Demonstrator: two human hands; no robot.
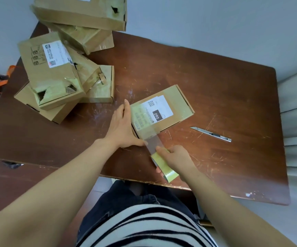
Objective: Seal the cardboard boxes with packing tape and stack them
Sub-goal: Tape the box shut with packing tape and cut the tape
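Now my left hand (124, 125) braces the box (179, 98), fingers (126, 108) straight. My right hand (178, 157) grips the tape roll (169, 171), holding the strip (154, 142) taut.

Head camera looks steeply down, close over the table (215, 86).

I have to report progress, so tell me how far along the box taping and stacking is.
Apparently done: several boxes sit in a loose pile on the table, some showing tape. In hand: the left hand steadies the labelled box while the right hand holds the tape roll, a strip stretched from the box's near edge. Left: cutting the strip, perhaps with the knife nearby, then stacking this box.
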